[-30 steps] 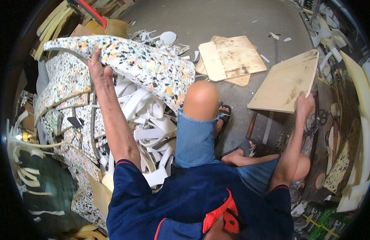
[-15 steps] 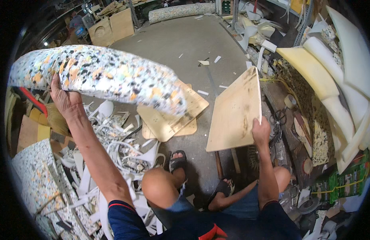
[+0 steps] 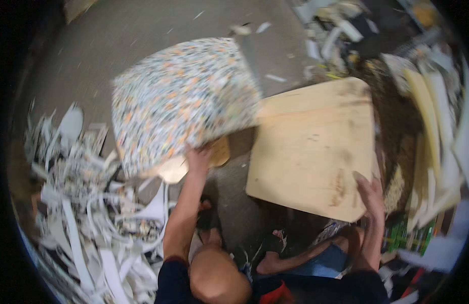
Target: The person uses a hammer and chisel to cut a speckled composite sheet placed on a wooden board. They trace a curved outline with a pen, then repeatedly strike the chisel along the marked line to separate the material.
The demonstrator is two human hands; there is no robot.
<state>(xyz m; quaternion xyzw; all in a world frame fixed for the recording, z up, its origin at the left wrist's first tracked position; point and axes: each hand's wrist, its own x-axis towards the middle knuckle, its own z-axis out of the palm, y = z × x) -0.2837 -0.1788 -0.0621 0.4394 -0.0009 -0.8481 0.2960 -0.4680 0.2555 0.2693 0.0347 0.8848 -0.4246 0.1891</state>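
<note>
Gripping item: left hand (image 3: pixel 199 158), closed on the lower edge of a multicoloured speckled foam slab (image 3: pixel 181 99), held raised over the concrete floor (image 3: pixel 123 35). Right hand (image 3: pixel 368 195): fingers curled over the near right corner of a pale plywood board (image 3: pixel 315 147), just beside the slab. White foam offcuts (image 3: pixel 87 202): heaped on the floor, left. Cream foam strips (image 3: pixel 437 131): stacked right.

Dim, soft overhead light; heavy motion blur throughout, fisheye bending and black vignette at edges.
</note>
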